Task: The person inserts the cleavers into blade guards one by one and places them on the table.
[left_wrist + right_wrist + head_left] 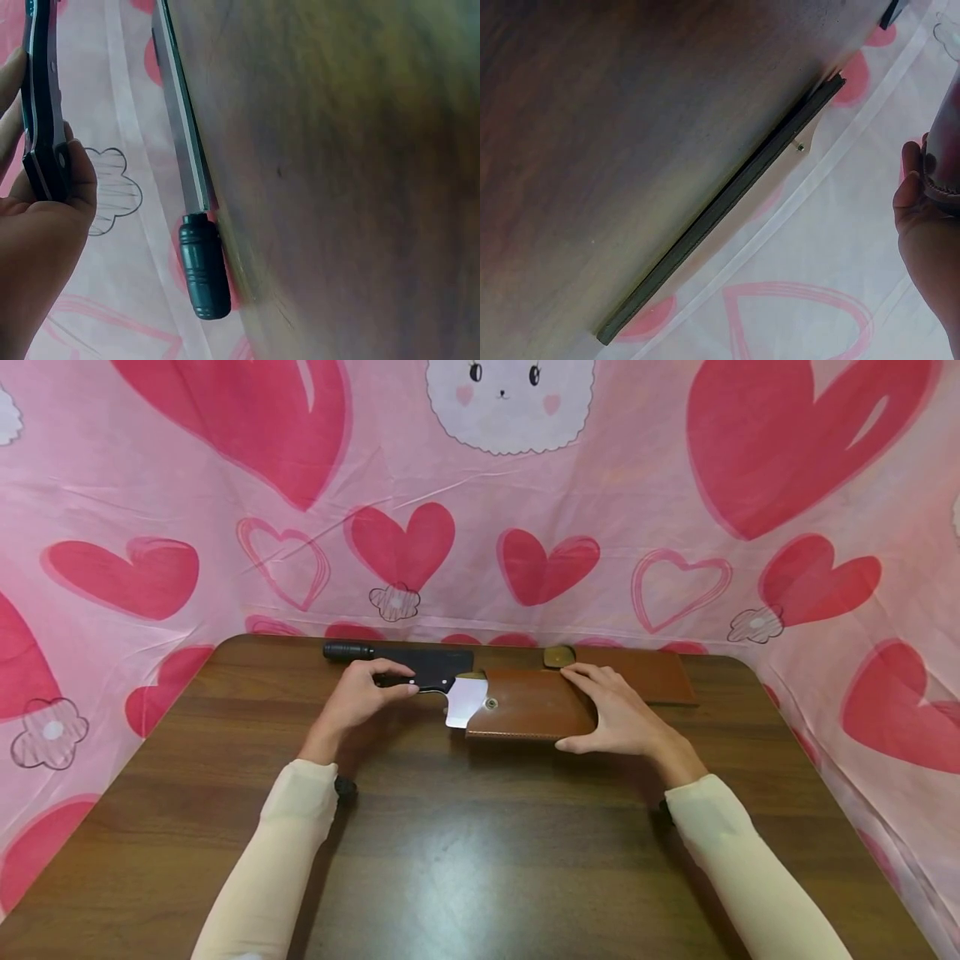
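My left hand (pixel 356 697) pinches the black riveted handle (pixel 43 112) of a cleaver between thumb and fingers. The cleaver's pale blade (pixel 465 700) shows only near the handle; the remainder is hidden inside a brown leather sheath (pixel 536 708) with a metal snap. On the opposite side, my right hand (pixel 626 714) grips the sheath's closed end, fingers along the top and thumb at the lower edge. Knife and sheath are held above the wooden table. In the right wrist view, the sheath's stitched end (pixel 943 180) is against the right hand.
Toward the table's back edge lies a second cleaver with a dark blade (pixel 427 658) and a black ridged handle (pixel 348 651). Right of it is another brown sheath (pixel 637 672), lying flat. A pink heart-print cloth (pixel 480 485) hangs behind the wooden table (pixel 465 860).
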`<state>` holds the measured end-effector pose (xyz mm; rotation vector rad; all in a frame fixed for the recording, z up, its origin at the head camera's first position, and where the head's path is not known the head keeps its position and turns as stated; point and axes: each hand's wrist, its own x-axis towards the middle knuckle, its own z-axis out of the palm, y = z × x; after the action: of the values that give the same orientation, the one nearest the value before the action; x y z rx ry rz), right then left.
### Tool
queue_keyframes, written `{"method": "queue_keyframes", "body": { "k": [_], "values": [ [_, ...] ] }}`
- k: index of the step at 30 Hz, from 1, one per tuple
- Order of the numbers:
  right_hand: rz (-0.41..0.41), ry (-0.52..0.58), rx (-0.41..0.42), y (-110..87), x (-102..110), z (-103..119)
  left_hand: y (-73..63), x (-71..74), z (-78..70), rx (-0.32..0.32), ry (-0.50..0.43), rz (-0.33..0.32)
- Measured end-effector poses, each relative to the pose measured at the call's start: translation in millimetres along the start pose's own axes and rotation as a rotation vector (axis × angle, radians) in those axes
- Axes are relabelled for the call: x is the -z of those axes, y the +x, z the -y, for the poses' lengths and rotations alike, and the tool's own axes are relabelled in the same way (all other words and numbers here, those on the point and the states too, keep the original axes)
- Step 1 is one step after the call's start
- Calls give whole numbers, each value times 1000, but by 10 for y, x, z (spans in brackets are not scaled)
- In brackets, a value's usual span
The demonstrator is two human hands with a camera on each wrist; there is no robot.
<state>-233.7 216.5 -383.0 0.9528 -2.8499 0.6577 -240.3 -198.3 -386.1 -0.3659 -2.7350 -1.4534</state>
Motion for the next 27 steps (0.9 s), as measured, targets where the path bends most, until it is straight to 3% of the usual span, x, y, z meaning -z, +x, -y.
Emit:
{"method": "queue_keyframes", "body": {
  "k": [27],
  "values": [
    [28,29,-16,11,-17,48,39,-165,-87,-61,21,-22]
  ]
}}
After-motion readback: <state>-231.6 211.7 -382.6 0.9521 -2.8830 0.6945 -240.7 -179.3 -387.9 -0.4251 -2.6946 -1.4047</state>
